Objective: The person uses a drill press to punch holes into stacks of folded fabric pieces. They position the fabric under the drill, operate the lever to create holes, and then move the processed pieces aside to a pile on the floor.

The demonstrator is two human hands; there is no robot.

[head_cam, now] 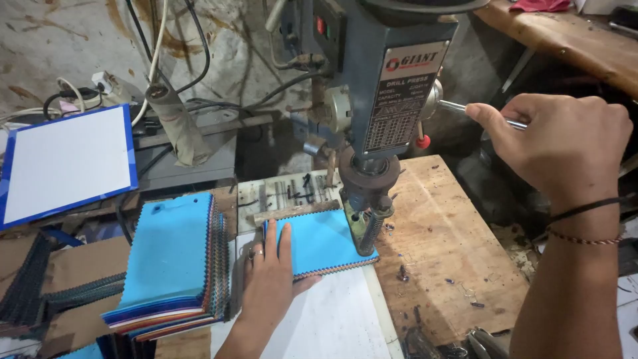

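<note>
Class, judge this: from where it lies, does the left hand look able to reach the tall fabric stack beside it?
Probably yes: the left hand lies on the small swatch pile, and the tall fabric stack sits just left, nothing between.

drill bit (364,211): hidden by chuck guard | lever (458,108) end: inside right hand (561,143)

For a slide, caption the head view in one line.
Left hand flat on a blue fabric swatch stack under a drill press; right hand grips its feed handle.
</note>
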